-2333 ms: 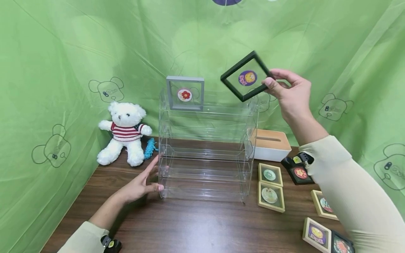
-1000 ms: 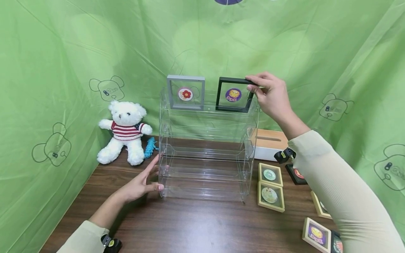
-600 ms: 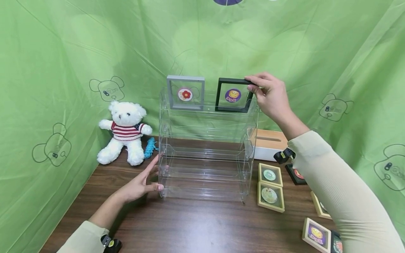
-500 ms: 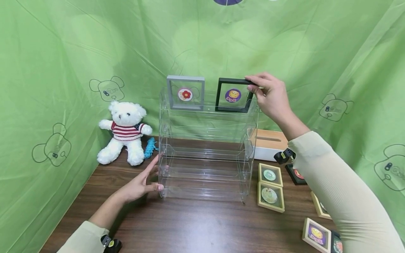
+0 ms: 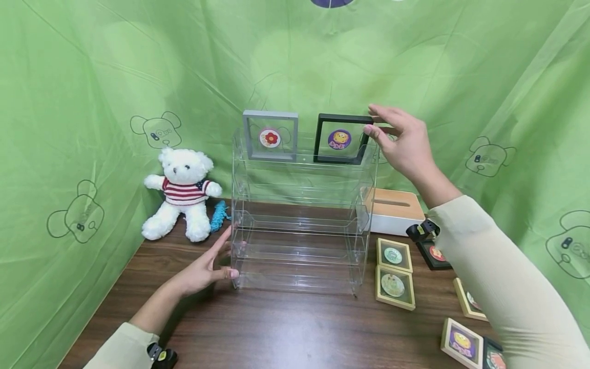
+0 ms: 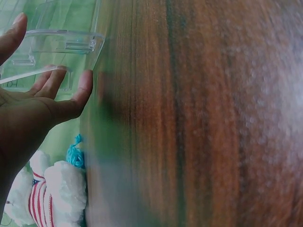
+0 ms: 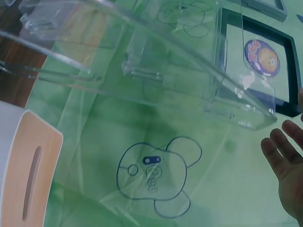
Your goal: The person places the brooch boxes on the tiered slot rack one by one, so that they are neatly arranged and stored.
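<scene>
A tiered clear plastic display rack (image 5: pixel 298 225) stands on the wooden table. My left hand (image 5: pixel 203 271) holds its left side, the thumb at the front edge and the fingers along the side panel. In the left wrist view the fingers (image 6: pixel 83 92) reach to the clear panel. On the top tier stand a grey display frame (image 5: pixel 269 113) with a red-flower disc and, right of it, a black display frame (image 5: pixel 341 118) with a purple disc. My right hand (image 5: pixel 405 141) is at the black frame's upper right corner, fingers loosened and thumb tip right at its edge.
A white teddy bear (image 5: pixel 184 195) in a striped shirt and a blue cord bundle (image 5: pixel 219 216) are on the left. A wood-topped tissue box (image 5: pixel 396 210) is behind right. Several pale frames (image 5: pixel 395 287) and dark frames (image 5: pixel 433 254) lie at right. Green cloth (image 5: pixel 295 56) hangs behind.
My right hand brought the black frame down onto the top tier beside the grey one, then loosened its pinch and drew slightly right. The left hand stayed at the rack.
</scene>
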Demonstrator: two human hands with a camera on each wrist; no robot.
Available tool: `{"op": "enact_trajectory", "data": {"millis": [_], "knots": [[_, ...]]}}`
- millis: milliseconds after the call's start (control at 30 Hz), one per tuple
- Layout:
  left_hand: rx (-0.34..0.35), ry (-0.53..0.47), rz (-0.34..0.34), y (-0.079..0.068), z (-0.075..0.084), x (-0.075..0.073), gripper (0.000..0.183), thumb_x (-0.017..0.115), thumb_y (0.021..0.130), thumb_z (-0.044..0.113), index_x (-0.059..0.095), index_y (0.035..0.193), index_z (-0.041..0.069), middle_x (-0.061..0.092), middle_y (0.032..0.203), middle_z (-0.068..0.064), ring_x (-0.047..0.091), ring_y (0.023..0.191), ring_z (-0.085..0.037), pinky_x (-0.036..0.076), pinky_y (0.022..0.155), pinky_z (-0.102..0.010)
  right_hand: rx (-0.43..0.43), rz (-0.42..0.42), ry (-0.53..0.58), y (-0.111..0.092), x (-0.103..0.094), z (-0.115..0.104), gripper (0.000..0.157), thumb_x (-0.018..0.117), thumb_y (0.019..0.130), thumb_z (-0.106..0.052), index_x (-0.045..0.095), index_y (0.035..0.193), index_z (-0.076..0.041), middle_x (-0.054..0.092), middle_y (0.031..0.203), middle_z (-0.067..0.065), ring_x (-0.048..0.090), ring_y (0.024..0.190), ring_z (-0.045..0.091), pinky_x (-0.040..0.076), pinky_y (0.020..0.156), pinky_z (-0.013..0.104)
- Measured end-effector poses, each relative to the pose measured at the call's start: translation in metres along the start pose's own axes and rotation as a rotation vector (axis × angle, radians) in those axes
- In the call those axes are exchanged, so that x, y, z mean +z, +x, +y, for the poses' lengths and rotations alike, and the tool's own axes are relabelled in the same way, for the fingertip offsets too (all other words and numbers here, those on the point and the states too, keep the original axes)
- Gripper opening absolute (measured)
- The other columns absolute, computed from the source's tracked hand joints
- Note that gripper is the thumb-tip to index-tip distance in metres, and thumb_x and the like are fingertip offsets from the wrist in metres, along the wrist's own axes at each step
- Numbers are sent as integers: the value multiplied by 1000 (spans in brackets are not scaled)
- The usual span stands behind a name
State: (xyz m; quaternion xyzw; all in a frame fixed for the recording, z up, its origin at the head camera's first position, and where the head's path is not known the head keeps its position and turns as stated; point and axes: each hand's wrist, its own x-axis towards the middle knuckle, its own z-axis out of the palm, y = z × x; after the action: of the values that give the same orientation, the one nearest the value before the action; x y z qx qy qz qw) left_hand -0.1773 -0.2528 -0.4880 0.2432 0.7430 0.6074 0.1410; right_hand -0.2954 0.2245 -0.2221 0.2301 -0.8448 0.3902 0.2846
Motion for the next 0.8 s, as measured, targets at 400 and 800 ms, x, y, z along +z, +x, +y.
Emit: {"op": "enact_trajectory", "data": {"millis": [400, 800], "knots": [[-26, 67, 25, -2, 2, 1, 119, 79, 101, 8, -8, 179, 32, 30, 174, -39, 20, 160, -67, 51, 119, -56, 111, 2, -78, -27, -27, 28, 48, 79, 105, -31, 68, 152, -27, 71, 150, 8, 71, 132, 28, 58, 111, 27], [-9, 20, 9, -1, 0, 0, 119, 78, 101, 6, -8, 179, 32, 30, 174, -38, 16, 160, -67, 51, 110, -20, 222, -113, -231, -79, -49, 76, 52, 71, 108, -48, 71, 148, -16, 72, 146, 11, 75, 125, 40, 57, 100, 15]]}}
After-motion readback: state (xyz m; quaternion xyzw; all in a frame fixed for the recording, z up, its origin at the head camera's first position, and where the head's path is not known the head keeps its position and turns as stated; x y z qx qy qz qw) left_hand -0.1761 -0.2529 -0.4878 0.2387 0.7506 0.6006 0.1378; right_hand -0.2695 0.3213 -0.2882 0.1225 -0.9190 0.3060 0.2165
